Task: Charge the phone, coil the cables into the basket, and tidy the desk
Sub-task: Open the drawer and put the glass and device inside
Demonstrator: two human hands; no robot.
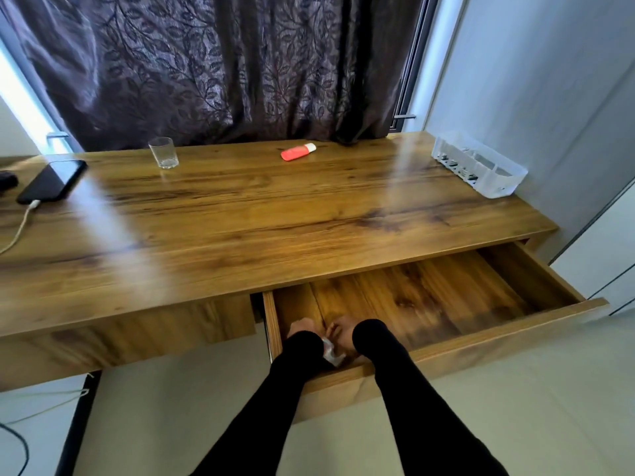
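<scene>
Both of your hands are down inside the open drawer [429, 300], at its near left corner, with black sleeves covering your arms to the wrists. Your left hand [302, 328] and your right hand [342, 329] sit close together, and between them shows a small white, crumpled-looking thing [331, 352] just below the wrists. Motion blur and the sleeves hide most of the fingers, so you cannot tell whether either hand is pinching that white thing, curled, or spread. What the white thing is cannot be made out either.

Your phone [51, 182] lies flat on the far left of the desk [261, 214], screen dark, with a white cable [19, 230] plugged into its near end and trailing off the left edge of the view. A dark object [7, 182] sits just left of the phone, cut off by the frame. More pale cable [48, 401] hangs below the desk on the left, near the floor.

Your basket [481, 166], a clear plastic one with slotted sides, stands at the far right corner of the desk, well apart from the phone; dark shapes show through its wall, too small to identify.

Along the back edge you have a clear drinking glass [163, 152] standing upright left of centre, and a red tube with a white cap [298, 151] lying on its side near the middle. A dark leaf-patterned curtain [220, 63] hangs behind the desk.
</scene>
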